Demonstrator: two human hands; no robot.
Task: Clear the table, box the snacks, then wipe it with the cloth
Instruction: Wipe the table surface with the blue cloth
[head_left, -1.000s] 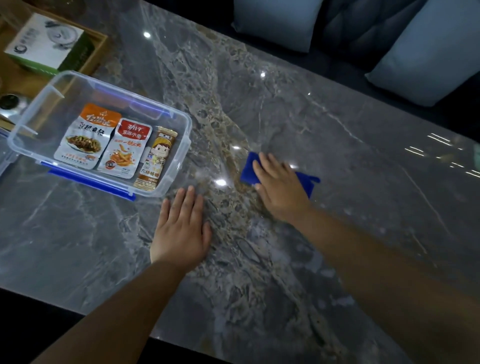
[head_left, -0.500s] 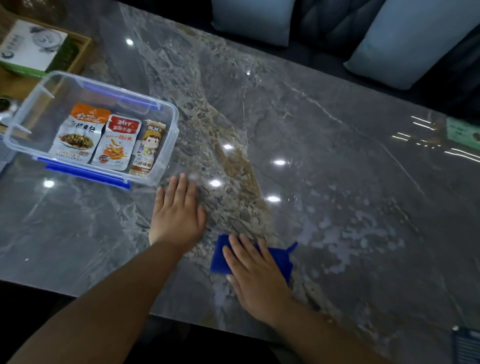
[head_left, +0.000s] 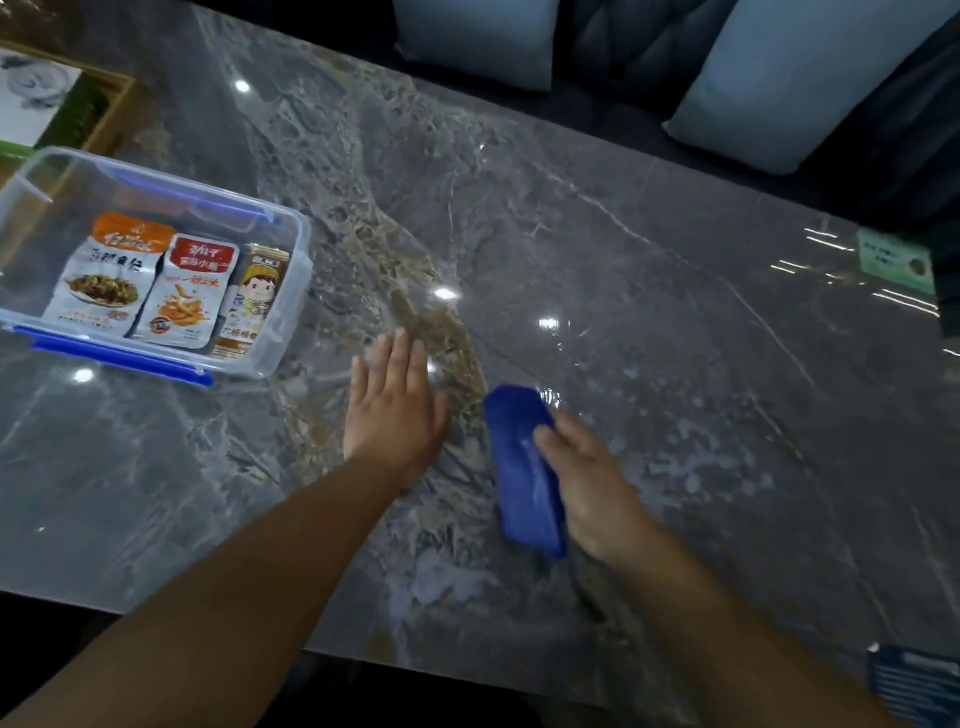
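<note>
My right hand (head_left: 589, 483) grips a blue cloth (head_left: 524, 467), bunched and lifted on edge over the grey marble table (head_left: 649, 291) near its front edge. My left hand (head_left: 395, 410) lies flat on the table with fingers spread, just left of the cloth. A clear plastic box (head_left: 291, 291) with blue clips stands at the left. Inside it lie three snack packets: an orange one (head_left: 111, 273), a red one (head_left: 189, 291) and a slim yellow one (head_left: 249, 301). Damp smears show on the table right of the cloth.
A wooden tray (head_left: 111, 111) with a white-and-green box sits at the far left. Light blue cushions (head_left: 779, 83) line a dark sofa behind the table. A green card (head_left: 893, 262) lies at the right edge, and a dark booklet (head_left: 914, 680) at the lower right corner.
My right hand swept the cloth from mid-table toward the front edge, then turned it up on its side and shifted slightly right. My left hand stayed flat in place.
</note>
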